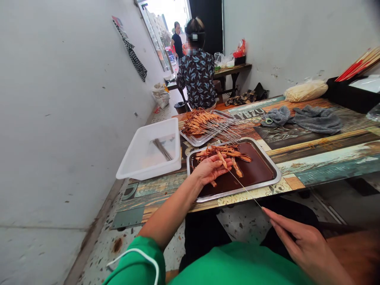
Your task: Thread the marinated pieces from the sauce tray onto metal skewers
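Observation:
My left hand (211,170) is palm up over the near metal tray (276,179), its fingers closed around a long orange-brown piece of food (221,159) whose kind I cannot make out. From that piece a thin metal skewer (246,190) runs down toward me. Its near end is pinched between the thumb and fingers of my right hand (303,239), in front of the table edge. Dark brown sauce (261,168) covers the tray's bottom, and more stringy orange-brown pieces (240,152) lie in it. My left fingers partly hide the pile.
A white plastic bin (133,160) at left holds loose metal skewers (162,149). Behind, a second tray (194,140) carries many loaded skewers (197,123). Grey cloths (317,118), a pale wrapped bundle (306,90) and a black box (350,93) lie right. Two people (196,79) are farther back.

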A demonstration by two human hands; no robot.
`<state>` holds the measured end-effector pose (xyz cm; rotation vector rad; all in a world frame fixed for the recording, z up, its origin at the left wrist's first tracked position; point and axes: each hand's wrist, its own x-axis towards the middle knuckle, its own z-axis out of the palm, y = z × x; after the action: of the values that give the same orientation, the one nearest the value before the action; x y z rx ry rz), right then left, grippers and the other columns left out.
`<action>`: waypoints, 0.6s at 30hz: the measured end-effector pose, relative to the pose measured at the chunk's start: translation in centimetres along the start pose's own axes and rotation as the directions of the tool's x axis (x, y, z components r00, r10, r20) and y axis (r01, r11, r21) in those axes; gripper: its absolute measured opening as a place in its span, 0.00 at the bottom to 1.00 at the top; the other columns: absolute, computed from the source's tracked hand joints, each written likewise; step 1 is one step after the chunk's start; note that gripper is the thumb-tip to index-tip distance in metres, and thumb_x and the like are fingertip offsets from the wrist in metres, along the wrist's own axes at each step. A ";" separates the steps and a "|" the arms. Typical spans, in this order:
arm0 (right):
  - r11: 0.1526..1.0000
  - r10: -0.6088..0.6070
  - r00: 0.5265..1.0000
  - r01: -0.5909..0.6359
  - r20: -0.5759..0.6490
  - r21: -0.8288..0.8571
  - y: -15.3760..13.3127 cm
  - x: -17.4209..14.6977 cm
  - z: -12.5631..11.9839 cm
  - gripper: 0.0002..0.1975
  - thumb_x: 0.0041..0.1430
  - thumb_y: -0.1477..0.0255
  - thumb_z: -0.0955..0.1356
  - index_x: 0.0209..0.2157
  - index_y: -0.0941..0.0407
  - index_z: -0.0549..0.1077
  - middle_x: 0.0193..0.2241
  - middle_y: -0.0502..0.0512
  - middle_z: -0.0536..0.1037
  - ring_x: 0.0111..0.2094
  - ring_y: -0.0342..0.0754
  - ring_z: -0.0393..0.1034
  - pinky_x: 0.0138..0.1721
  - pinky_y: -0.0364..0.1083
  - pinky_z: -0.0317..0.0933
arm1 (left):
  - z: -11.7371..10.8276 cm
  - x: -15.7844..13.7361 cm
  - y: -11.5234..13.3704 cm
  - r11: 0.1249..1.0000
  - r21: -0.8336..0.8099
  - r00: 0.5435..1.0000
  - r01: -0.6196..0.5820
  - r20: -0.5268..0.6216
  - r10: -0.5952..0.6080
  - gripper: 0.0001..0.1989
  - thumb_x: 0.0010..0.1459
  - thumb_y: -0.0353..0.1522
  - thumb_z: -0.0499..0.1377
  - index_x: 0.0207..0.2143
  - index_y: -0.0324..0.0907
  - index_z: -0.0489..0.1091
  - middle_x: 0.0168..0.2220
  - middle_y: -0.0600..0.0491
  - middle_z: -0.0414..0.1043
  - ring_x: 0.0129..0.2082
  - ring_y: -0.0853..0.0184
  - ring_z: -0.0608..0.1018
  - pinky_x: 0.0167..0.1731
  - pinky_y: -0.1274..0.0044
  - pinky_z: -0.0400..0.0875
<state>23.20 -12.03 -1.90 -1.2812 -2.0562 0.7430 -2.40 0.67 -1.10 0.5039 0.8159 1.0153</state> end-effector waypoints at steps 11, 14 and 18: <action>0.998 -0.028 1.000 0.028 0.014 -0.054 -0.2 0.3 -0.1 0.17 0.56 0.73 0.62 0.46 0.54 0.73 0.42 0.51 0.76 0.40 0.48 0.73 0.41 0.43 0.68 | 0.0 -0.2 -0.4 0.992 0.075 0.993 -0.104 0.069 0.099 0.09 0.48 0.22 0.59 0.34 0.34 0.66 0.37 0.45 0.74 0.40 0.61 0.76 0.48 0.64 0.65; 0.997 -0.037 0.999 0.037 0.013 -0.068 -0.3 0.3 -0.1 0.17 0.57 0.73 0.61 0.46 0.55 0.73 0.42 0.52 0.76 0.40 0.48 0.73 0.41 0.42 0.68 | -0.2 -0.2 -0.6 0.986 0.100 0.987 -0.137 0.103 0.127 0.10 0.47 0.24 0.60 0.34 0.35 0.66 0.38 0.45 0.74 0.41 0.60 0.76 0.48 0.64 0.64; 0.996 -0.050 0.999 0.050 0.008 -0.068 -0.5 0.4 -0.1 0.17 0.57 0.73 0.60 0.45 0.57 0.73 0.41 0.53 0.76 0.40 0.47 0.73 0.41 0.41 0.67 | -0.2 -0.1 -0.8 0.980 0.122 0.984 -0.159 0.100 0.148 0.10 0.46 0.24 0.61 0.33 0.35 0.65 0.37 0.44 0.74 0.41 0.60 0.76 0.47 0.63 0.65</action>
<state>22.85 -11.86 -1.42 -1.2612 -2.1274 0.6603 -2.16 0.24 -1.72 0.7283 0.7737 1.0776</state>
